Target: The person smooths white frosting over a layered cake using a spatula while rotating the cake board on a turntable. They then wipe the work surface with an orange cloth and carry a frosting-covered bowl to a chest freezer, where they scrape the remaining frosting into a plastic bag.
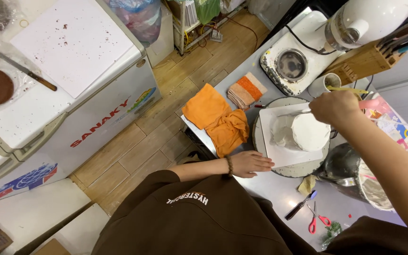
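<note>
Looking down from the head camera, a small round white cake (310,132) sits on a white square board (279,151), which rests on a round grey turntable (260,141) on the grey desk (279,193). The right hand (338,107) is above the far edge of the cake, its grip clenched around a thin metal spatula (294,113) whose blade reaches left over the cake's top; the cake lies just below and slightly left of that hand. The left hand (251,163) lies flat with its grip released, fingers spread, fingertips touching the near left edge of the board and turntable; the cake is to its right and a little farther away.

Left of the turntable an orange cloth (218,120) is bunched on the desk edge, with a striped folded towel (246,90) just beyond it. Farther off stands a white stand mixer (317,42), with a wooden knife block (362,61) and a white cup (323,84) beside it. Right of the cake sits a metal bowl (355,174) smeared with cream. Near the person lie red-handled scissors (317,219) and a dark-handled tool (299,206). Across the wooden floor (166,123) on the left stands a white chest freezer (72,94).
</note>
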